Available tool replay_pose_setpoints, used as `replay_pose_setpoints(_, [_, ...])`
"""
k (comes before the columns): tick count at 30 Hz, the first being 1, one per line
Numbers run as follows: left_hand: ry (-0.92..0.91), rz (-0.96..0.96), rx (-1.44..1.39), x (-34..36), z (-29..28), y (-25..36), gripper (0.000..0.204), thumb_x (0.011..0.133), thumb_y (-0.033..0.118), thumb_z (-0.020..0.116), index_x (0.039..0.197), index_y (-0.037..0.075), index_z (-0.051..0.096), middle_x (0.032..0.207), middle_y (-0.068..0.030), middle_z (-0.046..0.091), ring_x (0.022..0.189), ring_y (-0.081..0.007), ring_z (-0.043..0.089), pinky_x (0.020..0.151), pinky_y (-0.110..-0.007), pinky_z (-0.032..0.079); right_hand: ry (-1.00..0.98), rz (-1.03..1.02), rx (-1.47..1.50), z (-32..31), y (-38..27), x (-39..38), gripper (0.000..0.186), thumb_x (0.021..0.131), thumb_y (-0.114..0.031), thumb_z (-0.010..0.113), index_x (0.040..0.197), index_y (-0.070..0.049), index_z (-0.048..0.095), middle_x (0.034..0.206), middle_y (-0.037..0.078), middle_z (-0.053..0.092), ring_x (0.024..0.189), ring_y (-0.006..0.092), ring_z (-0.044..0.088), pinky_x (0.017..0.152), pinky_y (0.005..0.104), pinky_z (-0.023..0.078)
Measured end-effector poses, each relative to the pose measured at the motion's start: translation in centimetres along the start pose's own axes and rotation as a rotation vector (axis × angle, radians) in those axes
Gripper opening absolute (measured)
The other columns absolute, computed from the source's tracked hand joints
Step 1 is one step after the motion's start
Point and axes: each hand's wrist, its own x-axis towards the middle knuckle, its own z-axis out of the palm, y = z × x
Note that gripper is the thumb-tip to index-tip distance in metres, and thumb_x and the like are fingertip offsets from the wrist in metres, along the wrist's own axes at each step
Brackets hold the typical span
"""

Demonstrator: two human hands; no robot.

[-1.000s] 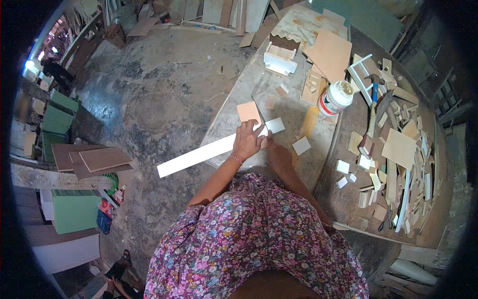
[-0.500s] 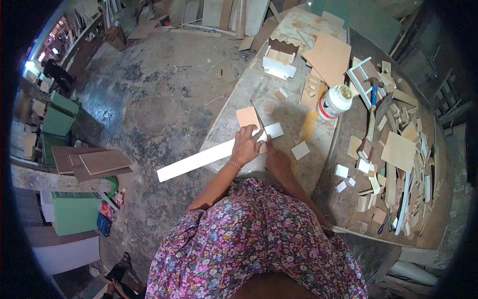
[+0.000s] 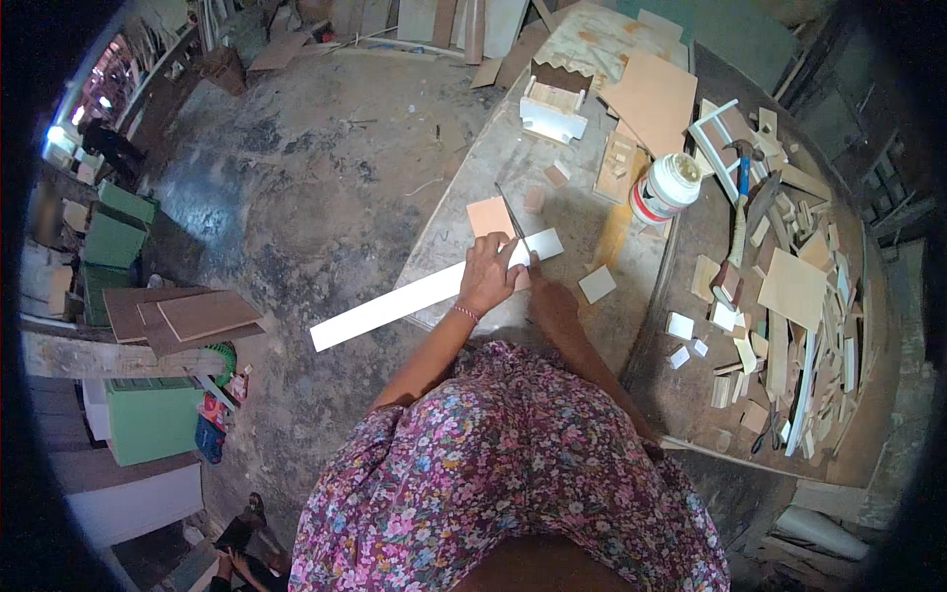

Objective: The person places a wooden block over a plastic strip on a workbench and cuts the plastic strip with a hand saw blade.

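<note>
My left hand [image 3: 485,276] presses with bent fingers on a long white strip [image 3: 380,309] and a tan square piece [image 3: 487,215], near the bench's left edge. The strip's left end overhangs the floor. My right hand [image 3: 547,301], just right of it, is closed on a thin dark blade [image 3: 508,207], which lies across the strip along the square's right side; its handle is hidden. The strip's short white end [image 3: 546,241] shows right of the blade. A small white square [image 3: 596,284] lies nearby.
On the bench [image 3: 439,247] are a small wooden model [image 3: 552,116], a glue tub [image 3: 666,192] and boards. To the right lie a hammer [image 3: 740,212], scissors and several offcuts [image 3: 789,286]. Boards and green boxes [image 3: 148,419] stand left. Another person [image 3: 237,548] is at the lower left.
The view has shifted slightly. My hands, the strip and the square keep nearly the same positions relative to each other, with the blade still across the strip.
</note>
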Motion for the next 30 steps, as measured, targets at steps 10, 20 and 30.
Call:
replay_pose_setpoints(10, [0.002, 0.008, 0.021, 0.0, 0.0, 0.1, 0.041, 0.070, 0.021, 0.060, 0.107, 0.005, 0.052, 0.100, -0.0100, 0.045, 0.093, -0.0259, 0.042, 0.074, -0.037, 0.035, 0.003, 0.017, 0.044, 0.1, -0.3, 0.6, 0.059, 0.080, -0.012, 0.041, 0.132, -0.003, 0.015, 0.070, 0.021, 0.057, 0.062, 0.0325, 0.058, 0.053, 0.0447, 0.044])
replay_pose_setpoints(20, [0.000, 0.040, 0.047, 0.2, -0.1, 0.3, 0.039, 0.070, 0.020, 0.059, 0.107, 0.007, 0.053, 0.100, -0.0100, 0.045, 0.092, -0.0259, 0.042, 0.072, -0.037, 0.035, 0.169, -0.058, 0.031, 0.5, -0.3, 2.1, 0.058, 0.080, -0.012, 0.040, 0.131, -0.002, 0.015, 0.070, 0.020, 0.058, 0.062, 0.0326, 0.058, 0.053, 0.0436, 0.045])
replay_pose_setpoints(30, [0.020, 0.034, 0.040, 0.0, -0.1, 0.0, 0.039, 0.070, 0.019, 0.060, 0.106, 0.007, 0.053, 0.100, -0.0099, 0.045, 0.092, -0.0259, 0.042, 0.071, -0.036, 0.035, -0.021, 0.033, -0.012, 0.0, -0.5, 0.4, 0.062, 0.078, -0.013, 0.043, 0.132, -0.009, 0.014, 0.069, 0.021, 0.057, 0.062, 0.0337, 0.058, 0.054, 0.0439, 0.046])
